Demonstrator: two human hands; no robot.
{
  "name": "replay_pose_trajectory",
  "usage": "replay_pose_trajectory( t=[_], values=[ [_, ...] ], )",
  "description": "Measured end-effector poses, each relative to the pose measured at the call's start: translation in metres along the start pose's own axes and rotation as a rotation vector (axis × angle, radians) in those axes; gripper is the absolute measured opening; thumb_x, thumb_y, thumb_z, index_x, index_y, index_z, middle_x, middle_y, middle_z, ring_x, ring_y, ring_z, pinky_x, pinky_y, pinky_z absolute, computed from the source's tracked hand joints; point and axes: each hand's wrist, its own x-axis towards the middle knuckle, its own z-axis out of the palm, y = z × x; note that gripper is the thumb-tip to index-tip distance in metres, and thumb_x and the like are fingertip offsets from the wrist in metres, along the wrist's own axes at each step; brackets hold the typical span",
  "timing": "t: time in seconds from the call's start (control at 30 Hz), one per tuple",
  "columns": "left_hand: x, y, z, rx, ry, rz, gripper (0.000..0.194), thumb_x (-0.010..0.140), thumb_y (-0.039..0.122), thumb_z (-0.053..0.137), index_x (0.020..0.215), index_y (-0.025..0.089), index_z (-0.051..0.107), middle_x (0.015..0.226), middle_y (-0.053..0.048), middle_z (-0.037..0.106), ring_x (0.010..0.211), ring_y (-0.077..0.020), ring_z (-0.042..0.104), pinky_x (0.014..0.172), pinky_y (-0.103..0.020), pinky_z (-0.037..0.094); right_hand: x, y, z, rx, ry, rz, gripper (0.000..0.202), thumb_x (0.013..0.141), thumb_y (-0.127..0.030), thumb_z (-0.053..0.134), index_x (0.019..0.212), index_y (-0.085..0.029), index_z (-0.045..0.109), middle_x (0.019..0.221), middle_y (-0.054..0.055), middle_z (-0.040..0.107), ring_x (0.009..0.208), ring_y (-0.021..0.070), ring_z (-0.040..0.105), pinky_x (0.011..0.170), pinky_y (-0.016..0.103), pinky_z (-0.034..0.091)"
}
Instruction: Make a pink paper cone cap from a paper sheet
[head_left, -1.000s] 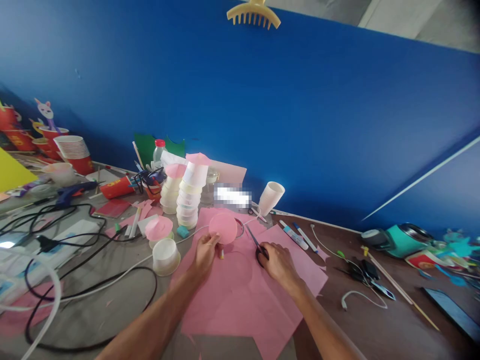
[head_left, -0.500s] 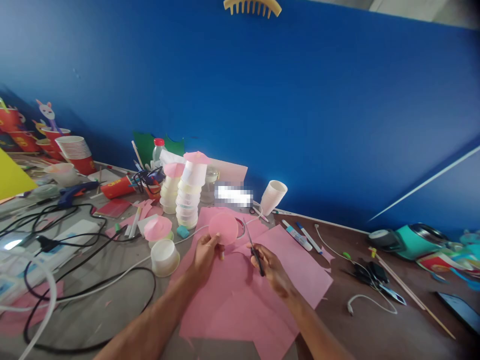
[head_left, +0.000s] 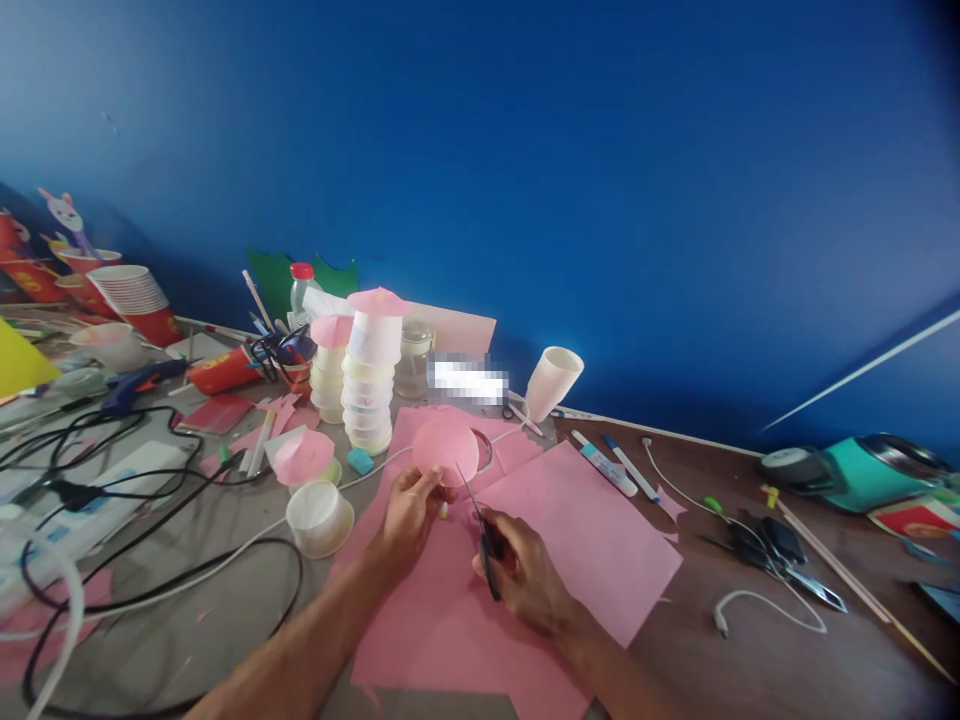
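My left hand (head_left: 412, 508) pinches the lower edge of a round pink paper disc (head_left: 442, 446), held up above the pink sheets. My right hand (head_left: 521, 570) grips a pair of scissors (head_left: 487, 545) by their dark handles, the blades pointing up and left. The blade tips lie at the disc's lower right edge; whether they touch the paper I cannot tell. Beneath both hands spread large pink paper sheets (head_left: 465, 630). A white paper cup (head_left: 319, 518) lies left of my left hand, beside a small cup with a pink cone top (head_left: 303, 457).
Stacked cup towers with pink tops (head_left: 371, 375) stand behind. A blue glue gun (head_left: 135, 385) and black cables (head_left: 90, 440) crowd the left. Rightward lie a glue stick (head_left: 604, 463), a blue-capped marker (head_left: 630, 468), a white cable (head_left: 772, 612) and wooden sticks (head_left: 840, 570).
My right hand has brought the scissors left and slightly down, and their tips now lie at the disc's edge. My left hand keeps its pinch. The view has tilted and shifted slightly.
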Motion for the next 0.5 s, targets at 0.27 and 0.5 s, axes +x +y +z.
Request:
replay_pose_trajectory(
  t=[0.27,0.5],
  values=[
    [-0.0010,-0.0070,0.0027,-0.043,-0.018,0.003,0.033,0.067,0.041,0.082,0.062,0.017,0.060,0.055,0.001,0.061,0.055,-0.0126,0.059,0.049,-0.022,0.041,0.0006,0.0021,0.0032,-0.068,0.041,-0.056,0.020,0.081,-0.027,0.057,0.099,-0.018,0.065,0.070,0.001,0.064,0.063,0.0163,0.056,0.064,0.028,0.045],
    [-0.0007,-0.0057,0.0028,-0.007,0.013,0.008,0.035,0.067,0.044,0.082,0.061,0.018,0.060,0.054,0.000,0.064,0.050,-0.0116,0.055,0.047,-0.022,0.039,-0.0010,0.0032,0.0058,-0.055,0.067,-0.044,0.025,0.082,-0.026,0.057,0.103,-0.016,0.066,0.075,0.005,0.070,0.066,0.0182,0.060,0.064,0.029,0.048]
  ],
)
